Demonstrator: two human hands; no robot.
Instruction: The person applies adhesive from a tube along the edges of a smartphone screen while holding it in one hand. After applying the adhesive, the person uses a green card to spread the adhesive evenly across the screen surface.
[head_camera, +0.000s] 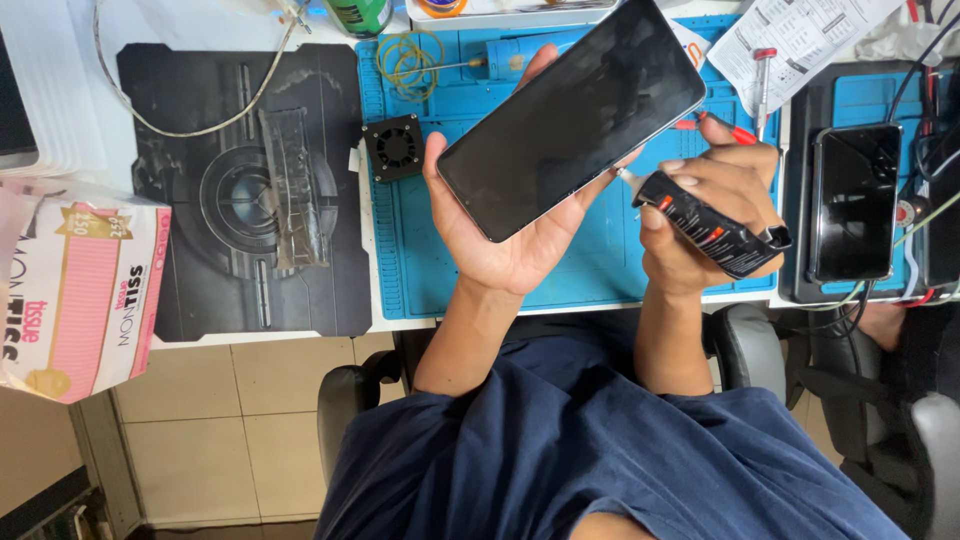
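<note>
Phone (572, 115) sits cradled in the left hand (500, 225), screen up above the blue mat (430, 270); right hand (705, 215) grips a black glue tube (712, 225), nozzle touching the phone's lower edge, tilted for reach; small fan (395, 146) lies left of the phone.

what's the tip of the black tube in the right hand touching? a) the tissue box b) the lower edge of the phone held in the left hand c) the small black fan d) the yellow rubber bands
b: the right hand presses the nozzle of the black tube against the lower edge of the phone, which the left hand holds tilted above the blue mat.
</note>
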